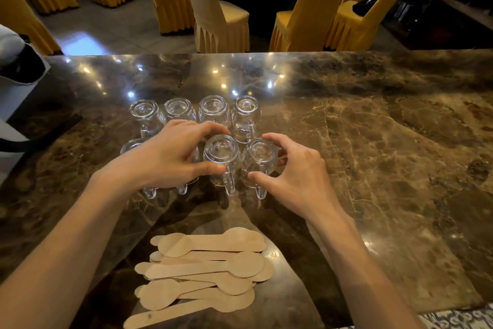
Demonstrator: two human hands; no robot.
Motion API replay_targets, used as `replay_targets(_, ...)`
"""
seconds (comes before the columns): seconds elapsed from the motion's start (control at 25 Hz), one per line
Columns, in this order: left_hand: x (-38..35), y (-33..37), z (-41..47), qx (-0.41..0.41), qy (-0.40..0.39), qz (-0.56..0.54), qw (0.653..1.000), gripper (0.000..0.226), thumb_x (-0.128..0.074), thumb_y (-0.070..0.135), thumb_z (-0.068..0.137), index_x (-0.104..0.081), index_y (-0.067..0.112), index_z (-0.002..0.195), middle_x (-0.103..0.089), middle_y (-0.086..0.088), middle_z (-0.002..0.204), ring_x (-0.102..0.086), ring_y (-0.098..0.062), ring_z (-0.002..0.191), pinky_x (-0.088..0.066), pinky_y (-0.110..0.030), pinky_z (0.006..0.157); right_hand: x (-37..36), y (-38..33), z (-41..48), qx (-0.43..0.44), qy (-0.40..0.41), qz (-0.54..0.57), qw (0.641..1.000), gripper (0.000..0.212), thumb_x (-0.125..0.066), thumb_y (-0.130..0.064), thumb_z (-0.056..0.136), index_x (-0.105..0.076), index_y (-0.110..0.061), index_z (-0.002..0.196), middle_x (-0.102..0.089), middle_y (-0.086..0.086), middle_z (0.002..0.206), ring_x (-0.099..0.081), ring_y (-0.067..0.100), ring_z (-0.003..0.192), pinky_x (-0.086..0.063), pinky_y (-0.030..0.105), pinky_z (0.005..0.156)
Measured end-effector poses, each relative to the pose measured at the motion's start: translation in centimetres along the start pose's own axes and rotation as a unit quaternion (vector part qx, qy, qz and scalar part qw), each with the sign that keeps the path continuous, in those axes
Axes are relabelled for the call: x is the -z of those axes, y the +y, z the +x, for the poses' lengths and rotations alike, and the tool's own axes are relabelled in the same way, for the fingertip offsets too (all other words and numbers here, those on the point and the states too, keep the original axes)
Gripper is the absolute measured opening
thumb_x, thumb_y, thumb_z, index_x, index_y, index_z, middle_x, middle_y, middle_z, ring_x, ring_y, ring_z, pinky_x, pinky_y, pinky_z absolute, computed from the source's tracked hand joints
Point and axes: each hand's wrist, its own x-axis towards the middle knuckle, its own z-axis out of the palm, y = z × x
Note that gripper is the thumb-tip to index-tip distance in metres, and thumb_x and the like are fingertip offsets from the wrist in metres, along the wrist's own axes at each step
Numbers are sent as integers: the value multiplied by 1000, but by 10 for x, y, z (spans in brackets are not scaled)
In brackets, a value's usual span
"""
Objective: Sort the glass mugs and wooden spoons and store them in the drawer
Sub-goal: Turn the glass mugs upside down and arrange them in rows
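Here we see eight glass mugs (245, 112) standing upside down in two rows of four on the marble counter (373, 128), handles toward us. Our left hand (170, 158) curls thumb and fingers round the third mug (221, 151) of the near row. Our right hand (296, 174) cups the fourth mug (260, 154) just beside it, thumb and fingers curved closely round its sides. The wooden spoons (208, 267) lie piled flat nearer us, between our forearms. Covered chairs (218, 14) stand beyond the counter.
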Motion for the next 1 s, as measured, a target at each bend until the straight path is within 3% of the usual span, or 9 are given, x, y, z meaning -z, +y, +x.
replay_targets(0.2,-3,-8,-3,13,-11,10,1000,69,-53,62,70,-39,36,132,-57,9,124,-43,-4,114,-12,-15,98,-8,-7,-1,7,-16,-18,1000,66,-80,-39,67,-54,-25,126,-66,-7,113,-60,11,100,-49,34,88)
replay_targets(0.52,-5,-20,-2,11,0,-11,1000,62,-63,51,77,-40,37,133,-54,11,128,-27,11,97,-13,-6,83,-14,-11,6,3,-11,-26,1000,66,-78,-38,68,-53,-25,128,-67,-6,113,-61,12,101,-47,34,90)
replay_targets(1.0,-8,-22,3,23,-24,24,999,65,-54,49,84,-31,30,141,-54,4,130,-40,-11,126,-10,-26,109,-18,-8,11,9,-3,-30,999,66,-76,-38,72,-49,-23,131,-63,-5,120,-59,12,104,-49,32,92)
